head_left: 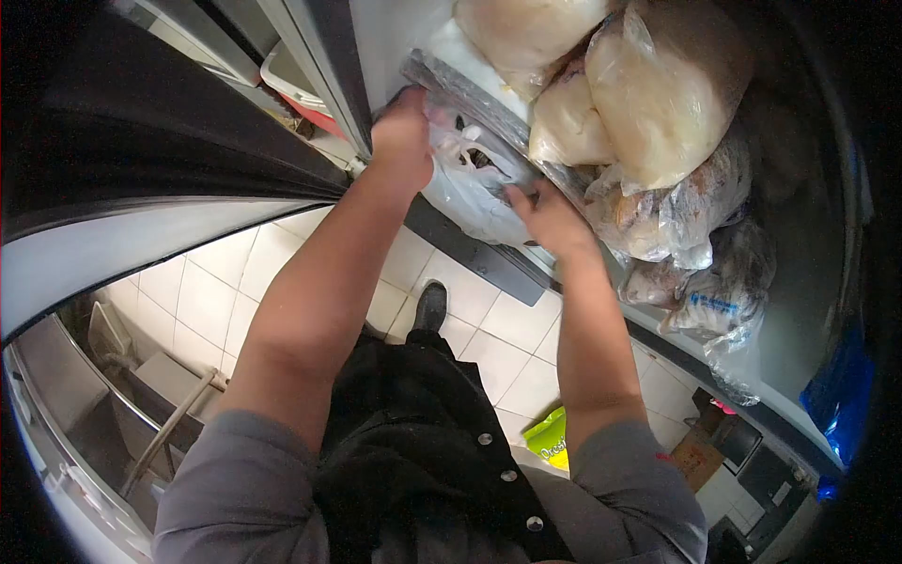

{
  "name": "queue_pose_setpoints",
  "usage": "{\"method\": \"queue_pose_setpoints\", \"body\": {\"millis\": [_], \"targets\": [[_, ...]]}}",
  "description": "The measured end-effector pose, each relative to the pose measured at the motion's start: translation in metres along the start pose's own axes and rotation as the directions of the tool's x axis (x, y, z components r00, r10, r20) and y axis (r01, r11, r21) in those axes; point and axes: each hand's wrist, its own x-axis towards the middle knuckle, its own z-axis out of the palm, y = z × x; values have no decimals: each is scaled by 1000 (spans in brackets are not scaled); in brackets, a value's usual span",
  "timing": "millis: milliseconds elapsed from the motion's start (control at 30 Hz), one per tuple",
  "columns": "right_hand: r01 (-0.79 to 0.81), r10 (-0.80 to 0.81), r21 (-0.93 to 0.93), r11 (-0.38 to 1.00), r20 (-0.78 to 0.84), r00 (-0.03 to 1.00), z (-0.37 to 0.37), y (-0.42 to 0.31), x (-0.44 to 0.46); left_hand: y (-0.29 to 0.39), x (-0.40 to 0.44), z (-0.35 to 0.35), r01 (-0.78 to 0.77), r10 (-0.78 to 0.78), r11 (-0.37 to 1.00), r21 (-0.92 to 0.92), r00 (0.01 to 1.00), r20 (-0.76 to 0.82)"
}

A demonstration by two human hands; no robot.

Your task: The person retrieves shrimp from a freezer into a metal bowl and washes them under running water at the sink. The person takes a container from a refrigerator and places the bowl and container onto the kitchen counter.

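Plastic bag (473, 199), white, crumpled, dark-patched

- A thin white plastic bag (467, 205), crumpled and slack, dark bits showing from where I stand.
- It lies just beside a frosted grey ledge (479, 101).

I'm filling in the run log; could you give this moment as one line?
left hand: at white plastic bag, grip unclear | right hand: at bag's opposite side | alongside: clear-wrapped packages
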Motion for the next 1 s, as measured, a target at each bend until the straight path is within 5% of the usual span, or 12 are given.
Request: {"method": "queue_pose_setpoints", "body": {"millis": [67,133,233,333,467,667,733,833,933,1000], "targets": [[20,-21,-7,1000,-178,984,12,28,-4,7,-4,2,291,-330,830,-475,944,2],[47,-14,94,994,-328,945,10,33,-19,56,-24,4,443,-545,700,-560,838,-17],[191,-75,661,725,-200,977,-43,-59,-41,55,-33,5,423,-427,812,-403,900,84],[404,-406,288,868,-57,912,-27,-79,0,28,-27,-1,204,-172,935,-290,976,132],[-44,34,122,992,88,996,-53,-76,13,34,-32,-16,405,-381,823,-400,914,141],[32,-35,211,977,11,999,-20,-22,19,3,-39,-13,480,-513,755,-447,857,52],[-102,70,144,984,209,975,-61,-60,10,-6,-34,-11,494,-558,734,-466,830,2],[-85,65,121,989,162,985,-35,-47,23,-8,-36,-7,325,-398,876,-355,905,-153],[-22,21,-26,999,-60,998,1,-31,37,28,-55,-2,-39,128,959,280,942,-309],[38,-47,-40,998,-242,969,1,-31,39,40,-65,0,-355,427,820,448,902,-67]]}}
